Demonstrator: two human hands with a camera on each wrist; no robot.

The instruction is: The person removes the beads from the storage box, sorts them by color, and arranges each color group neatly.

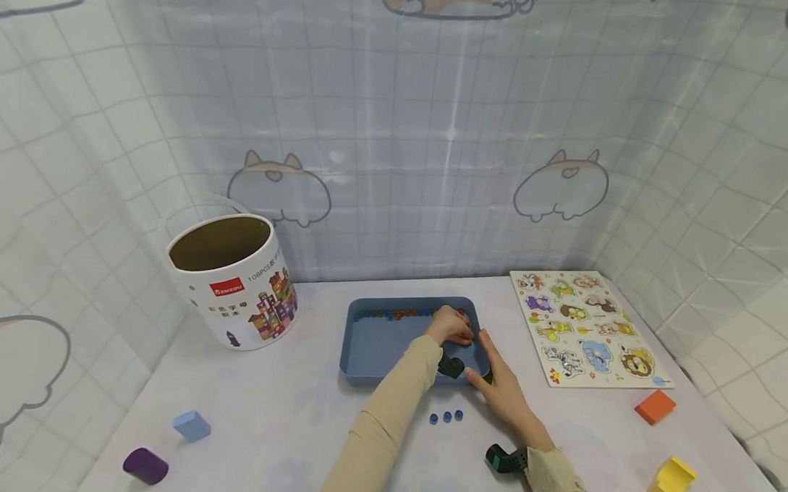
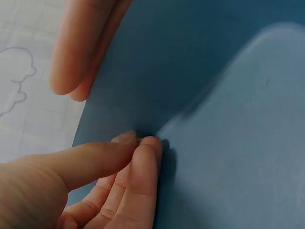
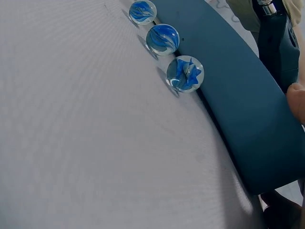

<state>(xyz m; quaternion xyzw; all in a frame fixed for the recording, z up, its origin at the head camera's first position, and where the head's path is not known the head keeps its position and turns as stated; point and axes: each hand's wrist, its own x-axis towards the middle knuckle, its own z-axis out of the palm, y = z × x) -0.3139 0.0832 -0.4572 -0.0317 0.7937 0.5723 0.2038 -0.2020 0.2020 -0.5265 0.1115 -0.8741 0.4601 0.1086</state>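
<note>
My left hand (image 1: 452, 325) reaches into the right side of a blue tray (image 1: 371, 350). In the left wrist view its thumb (image 2: 107, 160) and index finger pinch a small marble, almost hidden between the fingertips, beside the tray wall. My right hand (image 1: 505, 395) holds the tray's near right corner, thumb toward the front wall and fingers along the outer right side. A row of orange and blue marbles (image 1: 405, 314) lies along the tray's back wall. Three clear marbles with blue swirls (image 3: 185, 74) sit on the table in front of the tray.
A white printed bucket (image 1: 235, 305) stands at the back left; an animal puzzle board (image 1: 586, 329) lies at the right. A light blue block (image 1: 192, 426) and purple cylinder (image 1: 145, 466) sit front left, an orange block (image 1: 655, 407) and yellow block (image 1: 672, 484) front right.
</note>
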